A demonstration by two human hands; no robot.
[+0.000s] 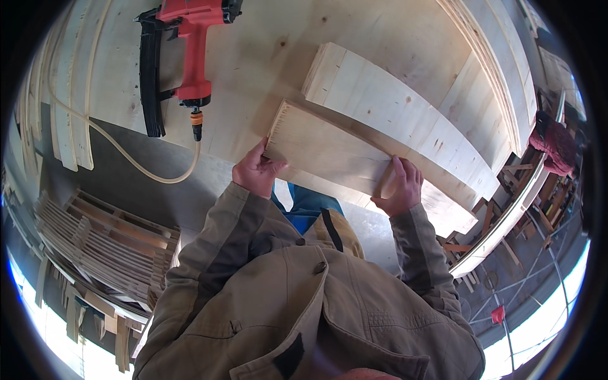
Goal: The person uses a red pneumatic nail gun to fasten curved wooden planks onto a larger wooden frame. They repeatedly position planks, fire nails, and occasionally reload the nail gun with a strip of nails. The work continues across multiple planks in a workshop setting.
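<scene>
The person's brown jacket (278, 285) fills the space nearest, on the near side of the held board. Past the jacket's hem, blue cloth (307, 212) shows just short of the same board.

Both hands are on the held board (329, 142), which lies crosswise in front of the body, over the near part of the bench (253, 76). The left hand (256, 171) pinches the board's left end, thumb on the near side and fingers curled round the end. The right hand (403, 187) grips it farther right, thumb toward the near edge and fingers over the far edge. Pale wood continues to the right of that hand; whether it is the same board or one beneath, I cannot tell. A row of small dark marks runs along the held board's left end.

Just beyond the held board and stretching to its right, a long pale board (399, 107) lies on the bench. A red nail gun (193, 63) with a black magazine rests left of the held board and farther away; its pale hose (168, 181) loops down and off to the left.

Well to the left and nearer the body than the held board is a stack of slatted wood (107, 244). Long wooden strips (76, 82) lie far left of it, beyond the hose. Layered plywood (491, 69) stands past the long pale board. Well right of the held board hangs a dark red, cloth-like item (556, 147), too blurred to name.
</scene>
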